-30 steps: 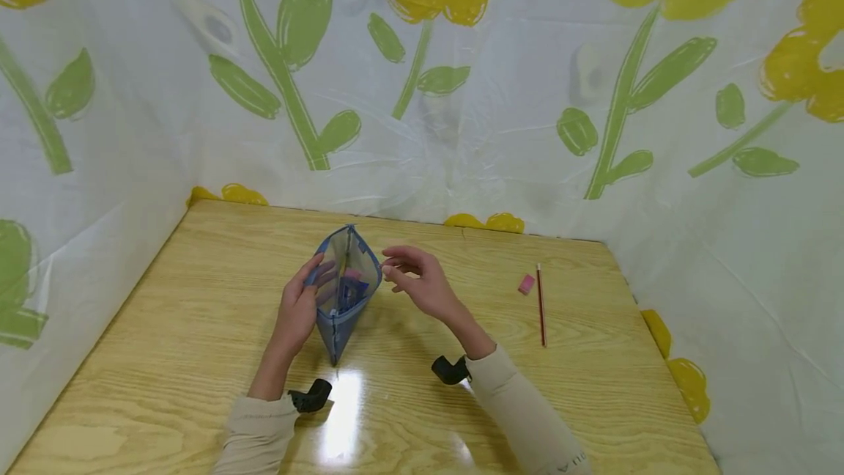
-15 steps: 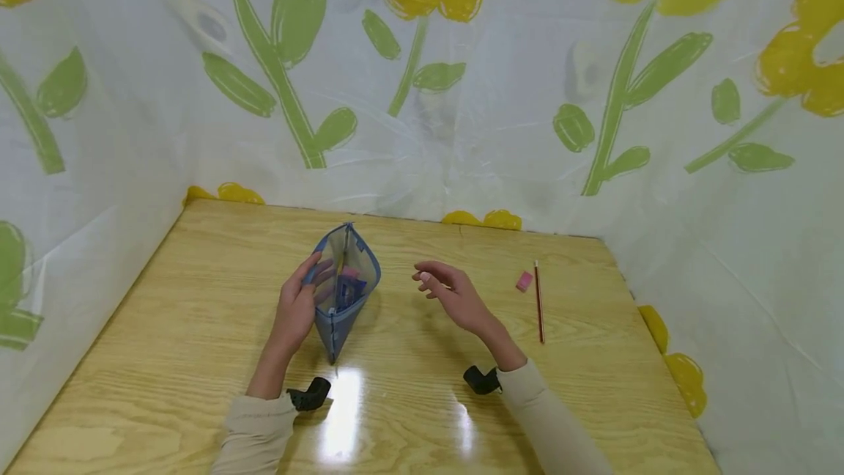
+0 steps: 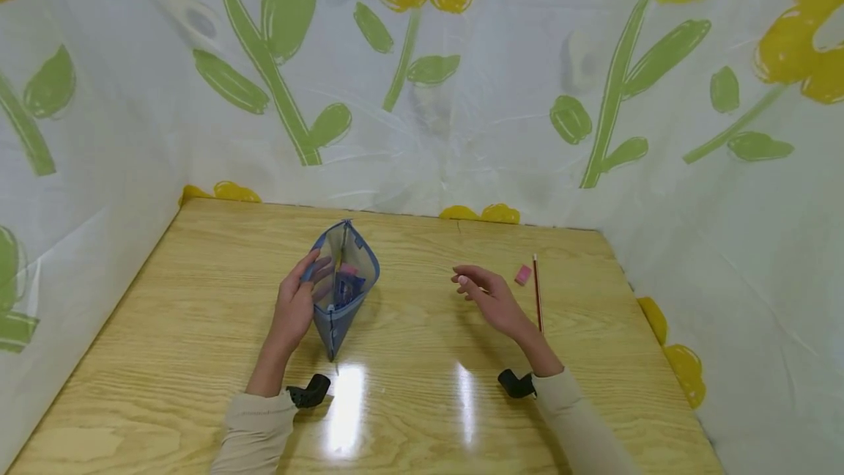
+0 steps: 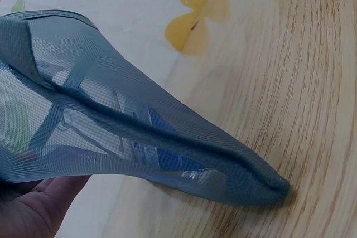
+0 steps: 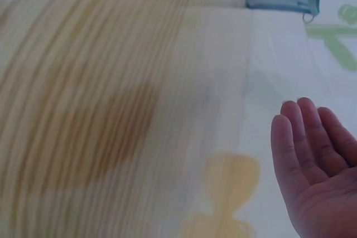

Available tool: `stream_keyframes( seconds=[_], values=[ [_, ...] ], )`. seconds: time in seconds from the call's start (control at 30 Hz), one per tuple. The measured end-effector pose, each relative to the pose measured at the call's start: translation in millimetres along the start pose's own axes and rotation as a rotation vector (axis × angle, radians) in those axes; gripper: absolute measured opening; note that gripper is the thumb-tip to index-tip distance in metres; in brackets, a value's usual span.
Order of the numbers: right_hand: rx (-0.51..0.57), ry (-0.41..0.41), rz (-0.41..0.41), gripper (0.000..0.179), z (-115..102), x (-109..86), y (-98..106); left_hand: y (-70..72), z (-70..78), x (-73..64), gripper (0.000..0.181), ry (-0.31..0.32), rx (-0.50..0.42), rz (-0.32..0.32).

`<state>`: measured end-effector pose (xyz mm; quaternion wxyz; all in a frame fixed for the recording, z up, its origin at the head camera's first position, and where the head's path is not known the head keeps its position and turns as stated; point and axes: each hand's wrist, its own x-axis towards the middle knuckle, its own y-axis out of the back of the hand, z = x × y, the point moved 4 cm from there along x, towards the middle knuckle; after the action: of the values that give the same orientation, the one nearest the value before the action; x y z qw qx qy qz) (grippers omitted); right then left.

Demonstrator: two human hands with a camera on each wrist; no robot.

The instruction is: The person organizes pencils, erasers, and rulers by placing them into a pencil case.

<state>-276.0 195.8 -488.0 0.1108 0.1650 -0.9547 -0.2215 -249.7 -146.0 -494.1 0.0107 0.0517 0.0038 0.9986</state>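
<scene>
A blue mesh zip pouch (image 3: pixel 337 325) stands with its top gaping, left of the middle in the head view. My left hand (image 3: pixel 294 303) holds it by its left side, the fingers showing through the mesh inside the opening. Within the pouch lie a dark blue item (image 3: pixel 348 288), something pink and a thin yellowish stick. In the left wrist view the mesh pouch (image 4: pixel 167 137) hides most of that hand. My right hand (image 3: pixel 491 300) is above the table with nothing in it, its fingers relaxed; the right wrist view shows its palm (image 5: pixel 323 204). Nearest to it are a pink eraser (image 3: pixel 523 275) and a red pencil (image 3: pixel 537 292).
The wooden table (image 3: pixel 409 387) meets white sheeting (image 3: pixel 488 130) printed with yellow flowers at the back and both sides. The right forearm overlaps the pencil's lower end in the head view. Black wrist mounts (image 3: pixel 310 391) sit at both cuffs.
My right hand has moved away from the pouch's right edge, toward the eraser and pencil. The left hand keeps holding the pouch in place. The head view has tilted slightly.
</scene>
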Motion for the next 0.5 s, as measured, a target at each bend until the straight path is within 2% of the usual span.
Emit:
stream_keyframes(
  seconds=[0.3,0.5],
  values=[
    [-0.068,-0.004,0.053,0.043,14,-14.5,28,-0.3,3.5,1.0,0.059,0.015,-0.046,0.012],
    [-0.134,-0.029,0.08,0.045,25,-27.7,45,-0.8,5.0,0.6,0.057,0.016,-0.033,0.009]
  ],
)
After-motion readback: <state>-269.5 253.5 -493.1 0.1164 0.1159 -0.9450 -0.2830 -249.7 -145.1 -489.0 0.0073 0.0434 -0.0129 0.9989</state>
